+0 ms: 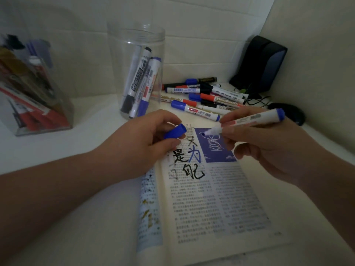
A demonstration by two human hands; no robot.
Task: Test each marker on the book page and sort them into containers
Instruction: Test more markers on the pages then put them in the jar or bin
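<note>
Book (221, 198) open at frame bottom for test strokes. Right hand (269, 146) grips uncapped marker (255, 118), tip over it. Left hand (138, 139) pinches blue cap (175, 131) - ready for recapping.

Blue marker (255, 119): uncapped, white barrel, blue end; gripped in right hand (259, 146), near-level, tip at blue picture on page, contact unclear
Blue cap (175, 131): off, pinched in left hand (142, 139) above page's upper left
Book (211, 198): open flat on counter (67, 143); page bears black and blue handwritten characters, scribble on picture
Round clear jar (138, 73): upright behind book, several black- and blue-capped markers inside
Rectangular clear container (38, 93): far left, blurred, reddish contents
Loose markers (203, 96): heap behind book; blue, red, black caps
</note>
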